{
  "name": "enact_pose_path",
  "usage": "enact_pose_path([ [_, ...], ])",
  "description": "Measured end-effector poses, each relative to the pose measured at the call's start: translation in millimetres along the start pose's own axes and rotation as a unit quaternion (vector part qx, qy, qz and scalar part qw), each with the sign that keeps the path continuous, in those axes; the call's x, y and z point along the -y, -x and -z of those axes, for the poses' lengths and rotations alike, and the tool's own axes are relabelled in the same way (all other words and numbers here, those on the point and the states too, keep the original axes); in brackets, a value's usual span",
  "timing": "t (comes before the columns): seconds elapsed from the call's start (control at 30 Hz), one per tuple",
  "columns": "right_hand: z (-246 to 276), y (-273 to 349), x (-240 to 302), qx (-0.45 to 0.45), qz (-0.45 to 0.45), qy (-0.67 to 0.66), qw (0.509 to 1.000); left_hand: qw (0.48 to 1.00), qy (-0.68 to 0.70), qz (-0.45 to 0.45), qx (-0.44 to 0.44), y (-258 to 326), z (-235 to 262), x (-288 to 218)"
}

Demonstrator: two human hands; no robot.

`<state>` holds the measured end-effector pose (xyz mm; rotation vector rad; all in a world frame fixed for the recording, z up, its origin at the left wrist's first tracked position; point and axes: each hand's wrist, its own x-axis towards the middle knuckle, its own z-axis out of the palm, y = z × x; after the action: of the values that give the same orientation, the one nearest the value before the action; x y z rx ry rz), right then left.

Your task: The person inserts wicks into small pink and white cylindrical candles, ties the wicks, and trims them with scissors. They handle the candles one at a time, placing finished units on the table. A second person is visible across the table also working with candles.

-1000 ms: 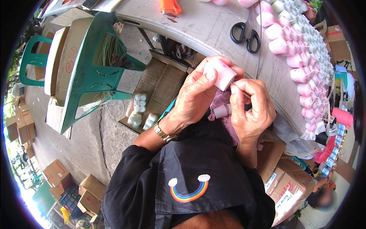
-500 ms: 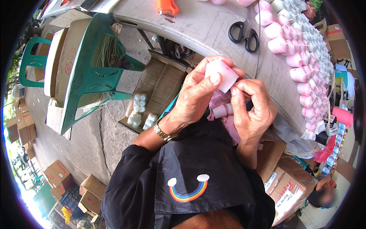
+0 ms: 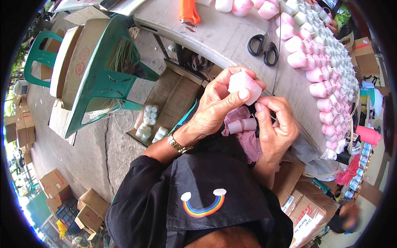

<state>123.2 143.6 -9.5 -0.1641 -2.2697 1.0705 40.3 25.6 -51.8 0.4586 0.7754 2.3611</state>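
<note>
Between the thumb and fingers of my left hand [image 3: 215, 105] is a pale pink-and-white candle [image 3: 242, 85], tilted above my lap. My right hand [image 3: 278, 131] is at the candle's lower right end, thumb and forefinger pinched together; what lies between their tips is too small to make out. Below the hands, two small pink candles [image 3: 242, 125] rest on a pink cloth [image 3: 251, 148] in my lap. Beyond, on the white table [image 3: 223, 37], stand several rows of pink and white candles [image 3: 316, 75] with wicks sticking out.
Black-handled scissors [image 3: 263, 50] and an orange cutter [image 3: 189, 12] lie on the table. Left of it are a green plastic chair [image 3: 112, 82] and an open cardboard box [image 3: 170, 89] holding small white candles [image 3: 144, 131]. Another person's hand [image 3: 332, 27] shows at the far right.
The view has shifted slightly, bringing more candles at the table's far side into sight. My left hand has turned the candle a little, and both hands stay close together at it.
</note>
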Motion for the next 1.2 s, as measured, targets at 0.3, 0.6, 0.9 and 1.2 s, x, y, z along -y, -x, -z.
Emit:
enact_pose_path([
  [0.3,13.4,4.4,-11.1,0.02,-0.057,-0.045,0.997,1.0,-0.027,-0.007,-0.013,3.6,0.5,-2.7],
  [0.6,6.2,5.4,-7.5,0.013,0.032,0.017,0.999,0.997,-0.067,0.03,0.008,5.4,-6.2,3.5],
  [0.9,14.8,-5.9,-1.6,0.047,0.095,0.075,0.992,0.881,-0.469,-0.042,0.048,8.3,-14.8,5.1],
  [1.2,49.3,-6.4,15.7,-0.139,0.05,-0.262,0.954,0.717,-0.622,0.012,0.314,20.8,-13.6,-3.0],
])
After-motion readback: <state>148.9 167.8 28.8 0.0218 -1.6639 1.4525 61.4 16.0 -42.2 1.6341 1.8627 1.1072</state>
